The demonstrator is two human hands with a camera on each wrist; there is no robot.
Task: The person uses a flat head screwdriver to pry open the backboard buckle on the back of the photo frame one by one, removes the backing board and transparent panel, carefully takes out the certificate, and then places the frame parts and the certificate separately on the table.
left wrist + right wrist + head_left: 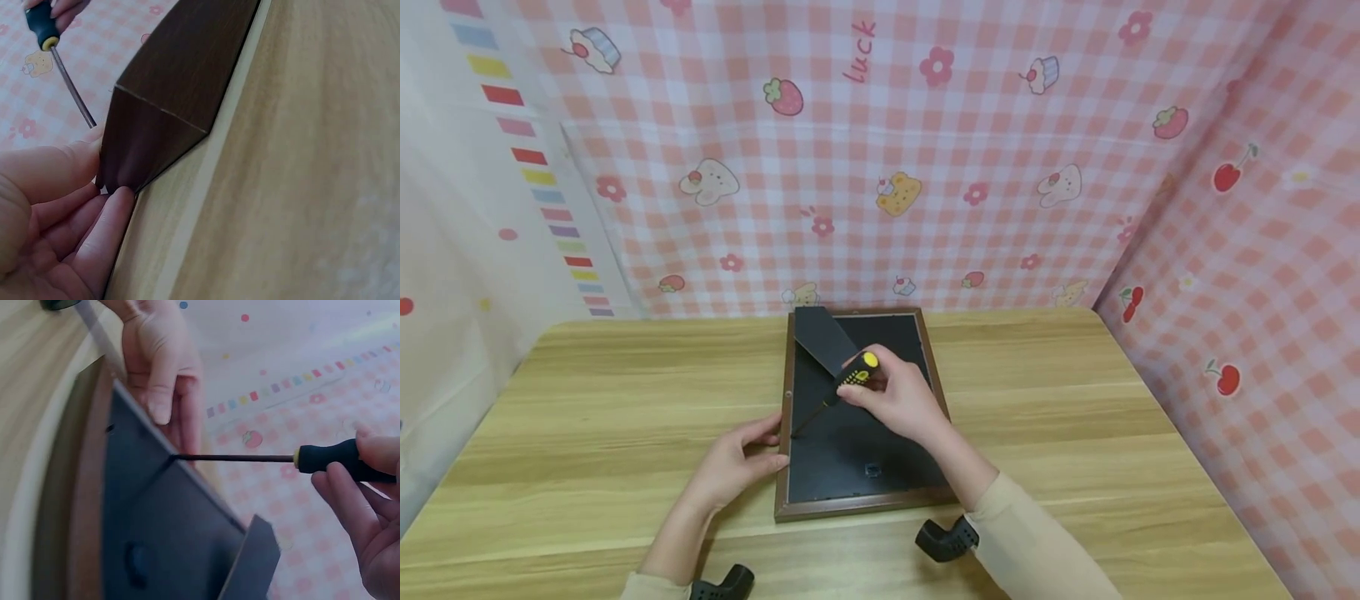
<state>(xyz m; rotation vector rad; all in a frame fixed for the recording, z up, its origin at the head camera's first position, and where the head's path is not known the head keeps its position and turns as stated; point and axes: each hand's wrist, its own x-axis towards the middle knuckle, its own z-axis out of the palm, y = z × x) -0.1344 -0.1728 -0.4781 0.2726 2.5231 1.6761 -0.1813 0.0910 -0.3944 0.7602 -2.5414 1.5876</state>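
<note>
A picture frame [872, 503] lies face down on the table, its black backing board [835, 471] upward and a black easel leg [820, 333] raised at an angle. With its fingers around the black-and-yellow handle, my right hand [902, 400] grips a screwdriver [240, 458]. The screwdriver's tip meets the left inner edge of the frame, where the backing board borders the wood. At that same side my left hand [737, 462] holds the brown border, thumb on top and fingers against the outer side. In the left wrist view, the left thumb and fingers [106, 234] close about the frame's edge.
The wood-grain table [647, 392] extends to both sides of the frame. Behind it hangs a pink checked cloth [850, 167], and another cloth [1262, 275] covers the right side. Black wrist devices [946, 540] sit by both sleeves.
</note>
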